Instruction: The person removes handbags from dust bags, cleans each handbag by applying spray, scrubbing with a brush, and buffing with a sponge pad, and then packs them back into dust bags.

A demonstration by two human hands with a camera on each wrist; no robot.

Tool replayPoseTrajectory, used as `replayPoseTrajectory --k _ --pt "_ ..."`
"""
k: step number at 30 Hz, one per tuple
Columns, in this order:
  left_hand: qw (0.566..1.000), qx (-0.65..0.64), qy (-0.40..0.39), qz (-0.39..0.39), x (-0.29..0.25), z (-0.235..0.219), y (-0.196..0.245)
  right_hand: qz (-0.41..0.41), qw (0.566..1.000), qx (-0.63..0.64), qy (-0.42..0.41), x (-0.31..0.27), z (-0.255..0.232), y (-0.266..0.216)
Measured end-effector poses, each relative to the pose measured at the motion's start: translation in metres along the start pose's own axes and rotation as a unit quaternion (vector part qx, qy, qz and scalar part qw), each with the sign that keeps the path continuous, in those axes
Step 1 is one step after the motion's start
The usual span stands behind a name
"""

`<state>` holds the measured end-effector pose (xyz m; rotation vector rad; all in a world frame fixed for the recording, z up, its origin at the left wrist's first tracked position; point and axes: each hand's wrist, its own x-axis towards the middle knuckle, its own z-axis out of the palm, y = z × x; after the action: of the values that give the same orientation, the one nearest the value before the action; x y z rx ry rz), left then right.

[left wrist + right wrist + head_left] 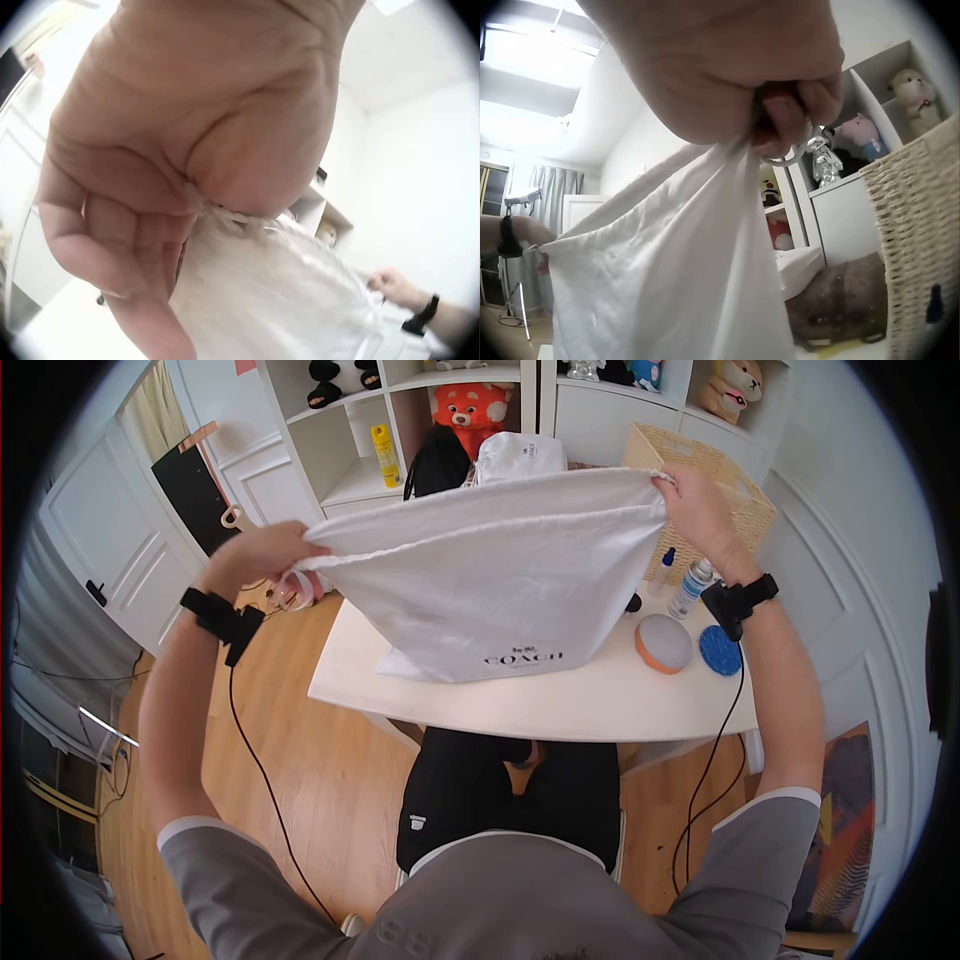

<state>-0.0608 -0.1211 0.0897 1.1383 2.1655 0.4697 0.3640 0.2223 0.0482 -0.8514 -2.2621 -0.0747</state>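
A white drawstring dust bag (pixel 500 580) with COACH printed near its bottom is stretched wide between my hands, above the white table (pixel 450 710). My left hand (pixel 262 550) pinches the bag's top left corner, and in the left wrist view the twisted cord (pixel 225 215) runs out between thumb and fingers. At the top right corner, my right hand (pixel 700 510) grips the gathered cloth with curled fingers, as the right wrist view shows. The bag's lower edge hangs close over the tabletop. Its mouth spreads along the top between the two corners.
Behind the bag, a woven basket (pixel 755 510) stands at the back right, with a brown bag (pixel 844 300) beside it. A spray can (pixel 690 590), a grey-orange round pad (pixel 664 644) and a blue scrubber (pixel 720 650) sit on the table's right side. Shelves hold plush toys.
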Motion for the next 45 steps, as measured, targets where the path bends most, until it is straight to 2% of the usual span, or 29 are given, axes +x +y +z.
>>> replayPoseTrajectory --k 3,5,7,9,10,12,13,14,15,16,18,19,21,25,27,28,30,31,33,34,36,38,39,40,41,42,43,44,45 --pt "0.987 -0.143 0.044 0.054 -0.001 0.002 0.001 0.018 0.999 -0.034 -0.011 -0.006 -0.019 -0.007" --pt "0.947 -0.296 0.048 0.114 0.01 -0.008 -0.003 0.017 0.999 -0.035 -0.008 -0.009 -0.025 0.002" --pt "0.939 -0.323 0.047 0.111 0.014 -0.016 -0.002 0.015 0.999 -0.035 -0.004 -0.011 -0.034 0.015" --pt "0.934 -0.331 0.069 0.112 0.019 -0.014 -0.003 0.122 0.979 0.119 -0.112 -0.009 -0.043 0.025" --pt "0.935 -0.33 0.068 0.113 0.025 -0.014 -0.006 0.123 0.979 0.119 -0.112 -0.011 -0.045 0.028" --pt "0.964 0.004 0.223 0.142 0.041 -0.019 -0.011 0.166 0.965 0.167 -0.116 -0.015 -0.049 0.036" --pt "0.964 0.005 0.222 0.144 0.042 -0.018 -0.011 0.168 0.965 0.167 -0.115 -0.016 -0.053 0.042" --pt "0.897 0.181 0.319 0.246 0.041 -0.014 -0.014 0.166 0.943 0.267 -0.113 -0.017 -0.056 0.049" --pt "0.781 0.346 0.398 0.335 0.042 -0.01 -0.017 0.162 0.91 0.365 -0.11 -0.019 -0.057 0.056" --pt "0.781 0.345 0.398 0.335 0.035 -0.006 -0.014 0.163 0.91 0.364 -0.11 -0.021 -0.06 0.057" --pt "0.813 0.344 0.4 0.245 0.022 -0.006 -0.005 0.2 0.811 0.548 -0.039 -0.022 -0.067 0.061" --pt "0.813 0.344 0.4 0.247 0.015 -0.008 -0.003 0.201 0.811 0.548 -0.038 -0.022 -0.076 0.061" --pt "0.807 0.327 0.393 0.296 0.002 -0.015 -0.004 0.208 0.894 0.394 -0.047 -0.026 -0.098 0.057" --pt "0.837 0.291 0.365 0.285 -0.002 -0.036 -0.018 0.149 0.898 0.414 -0.019 -0.039 -0.108 0.075" --pt "0.83 0.314 0.38 0.262 -0.001 -0.055 -0.039 0.053 0.937 0.291 -0.187 -0.048 -0.122 0.11" --pt "0.83 0.313 0.379 0.262 -0.001 -0.063 -0.053 0.054 0.937 0.291 -0.188 -0.05 -0.123 0.112" --pt "0.825 0.288 0.41 0.26 0.008 -0.077 -0.078 0.201 0.937 0.265 -0.108 -0.06 -0.124 0.119" --pt "0.825 0.288 0.409 0.262 0.01 -0.081 -0.09 0.203 0.937 0.263 -0.107 -0.062 -0.126 0.128" --pt "0.822 0.317 0.429 0.199 0.008 -0.083 -0.112 0.35 0.847 0.399 0.044 -0.062 -0.126 0.158" --pt "0.822 0.317 0.429 0.198 0.006 -0.08 -0.119 0.35 0.846 0.399 0.043 -0.062 -0.125 0.172" --pt "0.833 0.325 0.436 0.104 0.001 -0.072 -0.131 0.442 0.746 0.493 0.069 -0.063 -0.121 0.194" --pt "0.819 0.322 0.459 0.123 0.015 -0.078 -0.161 0.442 0.713 0.543 0.039 -0.065 -0.111 0.2" --pt "0.885 0.144 0.437 0.074 0.028 -0.089 -0.183 0.439 0.677 0.591 0.007 -0.065 -0.108 0.2" --pt "0.916 -0.04 0.398 0.021 0.035 -0.096 -0.194 0.439 0.678 0.59 0.007 -0.062 -0.106 0.197" --pt "0.917 -0.041 0.397 0.021 0.029 -0.082 -0.175 0.437 0.662 0.609 0.031 -0.06 -0.101 0.192" --pt "0.857 -0.349 0.379 0.025 0.012 -0.054 -0.136 0.434 0.645 0.627 0.053 -0.058 -0.095 0.188" --pt "0.712 -0.621 0.327 0.026 0.003 -0.04 -0.116 0.434 0.644 0.627 0.05 -0.055 -0.089 0.189" --pt "0.711 -0.621 0.329 0.025 0.007 -0.048 -0.132 0.435 0.607 0.66 0.087 -0.051 -0.084 0.197" --pt "0.717 -0.658 0.207 0.1 0.015 -0.064 -0.157 0.433 0.567 0.69 0.123 -0.046 -0.08 0.204"
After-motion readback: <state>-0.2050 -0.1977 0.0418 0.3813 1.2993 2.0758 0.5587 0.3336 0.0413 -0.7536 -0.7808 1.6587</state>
